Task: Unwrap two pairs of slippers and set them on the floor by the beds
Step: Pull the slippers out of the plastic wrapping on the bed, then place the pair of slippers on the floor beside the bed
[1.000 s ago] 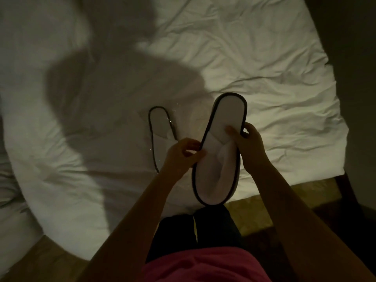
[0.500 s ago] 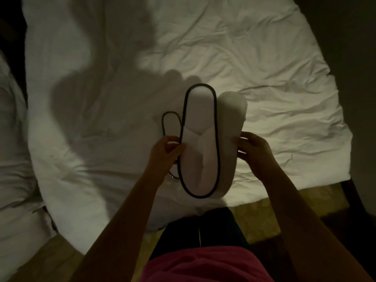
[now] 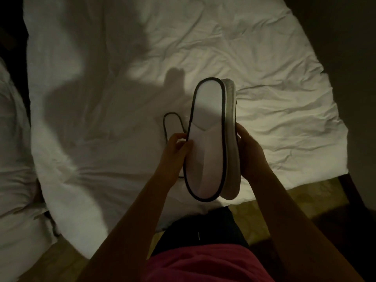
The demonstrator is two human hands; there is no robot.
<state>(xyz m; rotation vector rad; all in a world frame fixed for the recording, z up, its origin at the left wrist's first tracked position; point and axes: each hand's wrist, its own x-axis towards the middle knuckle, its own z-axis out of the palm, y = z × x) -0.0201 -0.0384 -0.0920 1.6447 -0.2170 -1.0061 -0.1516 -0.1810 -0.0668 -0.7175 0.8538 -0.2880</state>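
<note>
I see the left hand (image 3: 177, 147) pinching the left edge of a white black-trimmed slipper (image 3: 205, 139), held above the bed (image 3: 264, 78). Right hand (image 3: 249, 153) grips a second slipper (image 3: 232, 139) stacked behind it. A wrapped pair (image 3: 173, 125) lies on the duvet just left, partly hidden.

We see our two bare forearms with no sleeves, a pink top (image 3: 203, 263) at the waist, and dark trousers (image 3: 203, 228) below it.
</note>
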